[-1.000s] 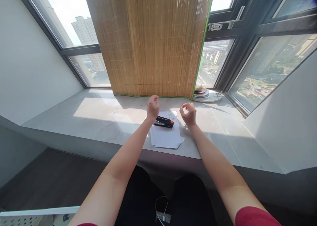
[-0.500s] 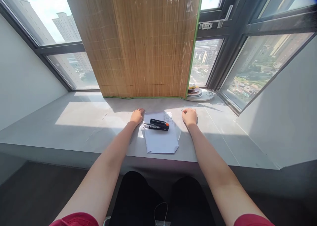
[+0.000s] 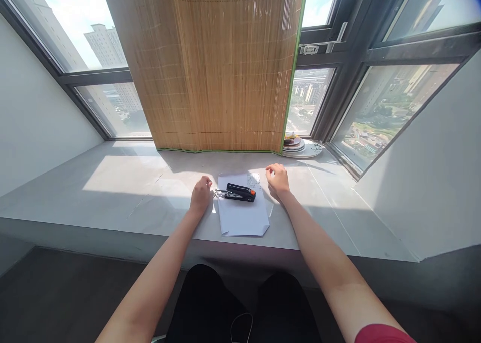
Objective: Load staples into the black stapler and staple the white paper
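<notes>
White paper sheets (image 3: 244,220) lie on the pale window ledge (image 3: 124,210), with a black stapler (image 3: 241,191) with an orange-red end on top of them. A black pen (image 3: 233,196) rests along the stapler's near side, and a small metal item (image 3: 220,193) sits at its left end. My left hand (image 3: 201,195) is just left of the paper, its fingers curled together; what they hold, if anything, is too small to name. Right of the paper's top corner, my right hand (image 3: 277,179) has bent fingers and nothing clearly visible in them.
A bamboo blind (image 3: 225,72) hangs behind the ledge in front of the window. Stacked plates (image 3: 302,148) stand at the back right beside the window frame (image 3: 338,102). The ledge's front edge runs above my knees.
My left hand has drawn back towards me and its fingers have curled. My right hand has shifted left, towards the paper. The view has tilted slightly.
</notes>
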Action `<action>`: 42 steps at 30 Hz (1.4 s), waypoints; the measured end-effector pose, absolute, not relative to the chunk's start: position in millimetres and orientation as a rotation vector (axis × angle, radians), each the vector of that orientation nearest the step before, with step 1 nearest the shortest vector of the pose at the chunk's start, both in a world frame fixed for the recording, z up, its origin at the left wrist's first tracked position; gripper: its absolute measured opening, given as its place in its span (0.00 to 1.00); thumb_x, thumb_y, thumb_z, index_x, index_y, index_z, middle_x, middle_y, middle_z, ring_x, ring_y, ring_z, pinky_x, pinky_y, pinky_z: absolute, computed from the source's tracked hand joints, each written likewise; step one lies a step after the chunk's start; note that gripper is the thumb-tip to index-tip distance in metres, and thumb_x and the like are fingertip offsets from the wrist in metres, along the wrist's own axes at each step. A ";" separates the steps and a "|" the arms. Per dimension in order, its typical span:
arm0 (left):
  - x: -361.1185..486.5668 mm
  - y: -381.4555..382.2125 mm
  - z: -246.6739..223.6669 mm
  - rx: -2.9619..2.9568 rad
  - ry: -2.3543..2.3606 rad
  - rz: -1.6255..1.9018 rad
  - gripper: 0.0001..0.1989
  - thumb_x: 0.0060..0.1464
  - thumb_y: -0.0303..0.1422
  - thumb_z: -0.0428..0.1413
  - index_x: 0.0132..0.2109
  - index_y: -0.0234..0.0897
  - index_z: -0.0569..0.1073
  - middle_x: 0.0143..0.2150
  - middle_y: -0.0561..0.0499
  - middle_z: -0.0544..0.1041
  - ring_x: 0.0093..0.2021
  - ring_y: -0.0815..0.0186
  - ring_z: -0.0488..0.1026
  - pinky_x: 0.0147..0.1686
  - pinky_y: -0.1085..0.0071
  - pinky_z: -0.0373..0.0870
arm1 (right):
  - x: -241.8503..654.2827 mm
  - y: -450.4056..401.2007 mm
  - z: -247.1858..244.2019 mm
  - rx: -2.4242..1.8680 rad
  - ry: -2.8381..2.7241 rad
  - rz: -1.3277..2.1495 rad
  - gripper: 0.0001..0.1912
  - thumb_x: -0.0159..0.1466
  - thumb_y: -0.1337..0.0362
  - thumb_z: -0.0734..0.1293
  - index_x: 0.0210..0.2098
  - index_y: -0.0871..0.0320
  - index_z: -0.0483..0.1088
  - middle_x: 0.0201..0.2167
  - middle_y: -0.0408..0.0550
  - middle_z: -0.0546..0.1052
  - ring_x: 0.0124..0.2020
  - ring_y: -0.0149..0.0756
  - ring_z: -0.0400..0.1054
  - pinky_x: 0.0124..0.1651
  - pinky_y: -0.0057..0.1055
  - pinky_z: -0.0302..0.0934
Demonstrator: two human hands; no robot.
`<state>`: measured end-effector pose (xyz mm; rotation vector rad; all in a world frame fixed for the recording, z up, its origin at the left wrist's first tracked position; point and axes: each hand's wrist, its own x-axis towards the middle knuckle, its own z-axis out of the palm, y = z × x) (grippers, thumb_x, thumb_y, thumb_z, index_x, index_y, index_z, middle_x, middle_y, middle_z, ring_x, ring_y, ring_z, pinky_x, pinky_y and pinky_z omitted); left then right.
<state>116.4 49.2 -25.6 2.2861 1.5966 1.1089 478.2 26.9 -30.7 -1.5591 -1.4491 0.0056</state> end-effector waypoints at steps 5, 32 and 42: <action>133.3 28.1 -25.1 2.332 1.431 1.155 0.09 0.69 0.23 0.49 0.42 0.44 0.64 0.40 0.47 0.74 0.41 0.58 0.72 0.40 0.64 0.68 | 473.2 27.4 -29.2 -1.524 -1.605 0.112 0.07 0.62 0.66 0.64 0.31 0.53 0.75 0.30 0.49 0.78 0.38 0.46 0.69 0.50 0.43 0.65; 127.4 28.9 -17.4 2.479 1.101 1.069 0.19 0.71 0.25 0.51 0.63 0.40 0.76 0.52 0.42 0.81 0.52 0.58 0.78 0.55 0.60 0.75 | 413.3 0.9 -14.9 -0.960 -2.139 0.505 0.26 0.69 0.59 0.75 0.65 0.50 0.74 0.49 0.53 0.80 0.51 0.48 0.75 0.57 0.48 0.73; 126.2 35.4 -23.2 2.514 1.041 0.995 0.07 0.68 0.30 0.62 0.48 0.44 0.86 0.49 0.45 0.87 0.50 0.57 0.83 0.55 0.56 0.76 | 417.1 9.5 -21.4 -0.973 -2.103 0.463 0.25 0.67 0.62 0.76 0.62 0.49 0.77 0.48 0.52 0.82 0.52 0.50 0.74 0.56 0.51 0.73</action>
